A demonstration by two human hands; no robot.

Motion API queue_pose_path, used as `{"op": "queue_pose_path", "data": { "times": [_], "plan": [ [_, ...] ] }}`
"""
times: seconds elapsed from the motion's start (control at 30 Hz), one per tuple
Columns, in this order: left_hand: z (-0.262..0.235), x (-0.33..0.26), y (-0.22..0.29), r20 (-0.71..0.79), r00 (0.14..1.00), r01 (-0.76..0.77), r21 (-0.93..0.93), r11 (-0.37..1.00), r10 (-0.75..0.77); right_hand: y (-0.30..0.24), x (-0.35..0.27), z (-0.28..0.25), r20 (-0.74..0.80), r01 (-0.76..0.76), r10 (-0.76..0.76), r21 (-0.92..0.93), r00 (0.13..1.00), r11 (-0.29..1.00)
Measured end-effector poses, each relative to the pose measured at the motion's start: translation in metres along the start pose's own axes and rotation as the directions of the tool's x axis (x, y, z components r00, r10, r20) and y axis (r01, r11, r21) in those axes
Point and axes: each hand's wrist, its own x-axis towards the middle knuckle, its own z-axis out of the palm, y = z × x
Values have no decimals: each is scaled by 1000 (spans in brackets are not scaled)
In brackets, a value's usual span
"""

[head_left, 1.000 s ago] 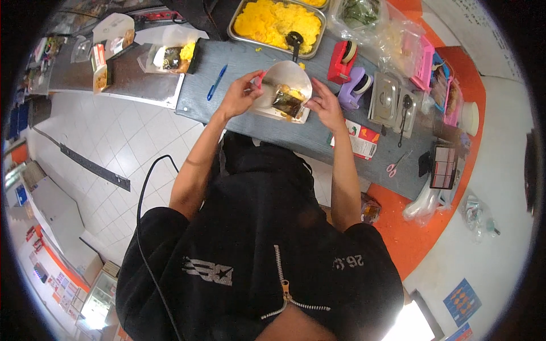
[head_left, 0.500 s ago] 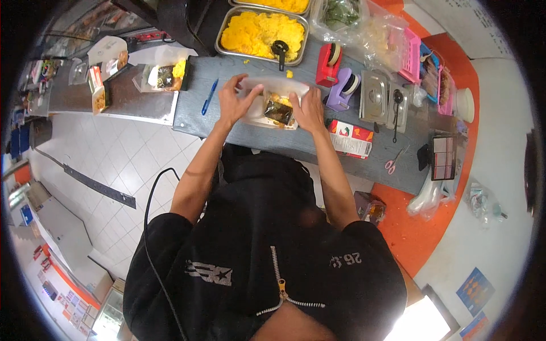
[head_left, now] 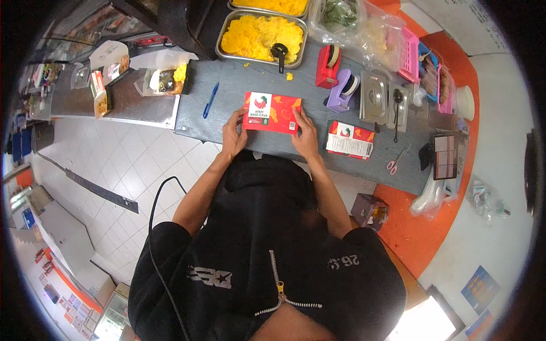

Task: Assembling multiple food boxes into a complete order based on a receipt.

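Observation:
A red cardboard food box (head_left: 272,122) lies with its printed lid down over the food, near the front edge of the grey table. My left hand (head_left: 234,135) grips its left side, fingers along the edge. On the opposite side, my right hand (head_left: 305,135) holds the right edge, thumb by the front corner. The food inside is hidden by the lid. Right of my right hand rests a second red and white box (head_left: 350,140). A blue pen (head_left: 211,100) lies to the left of the held box.
Behind stands a metal tray (head_left: 219,42) of yellow food with a black spoon (head_left: 279,54). Red (head_left: 328,68) and purple (head_left: 339,96) tape dispensers, steel lids (head_left: 374,98) and pink scissors (head_left: 392,166) are to the right. Open food boxes (head_left: 165,79) stand at the left.
The box was open, with food wrapped in a dark sheet showing. Its lid is now down, and my hands have moved from the raised flap to the box's two sides.

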Motion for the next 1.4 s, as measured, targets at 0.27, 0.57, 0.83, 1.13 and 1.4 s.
{"op": "queue_pose_path", "data": {
  "times": [0.27,0.57,0.83,1.13,1.4],
  "plan": [
    [-26,39,43,149,946,278,77,958,-287,-31,42,-28,172,-219,224,-49,959,975],
    [-11,48,26,55,975,190,300,935,-216,-24,25,-6,-23,-142,141,-33,990,989],
    [0,49,-2,-49,984,178,330,927,-171,-7,41,-1,-93,-162,160,-13,983,987],
    [1,43,-6,-82,993,111,387,915,-86,10,35,18,-280,-44,40,-8,959,999],
    [-16,39,44,92,959,193,482,855,-268,-22,14,-14,170,-105,81,139,982,985]
  ]
}}
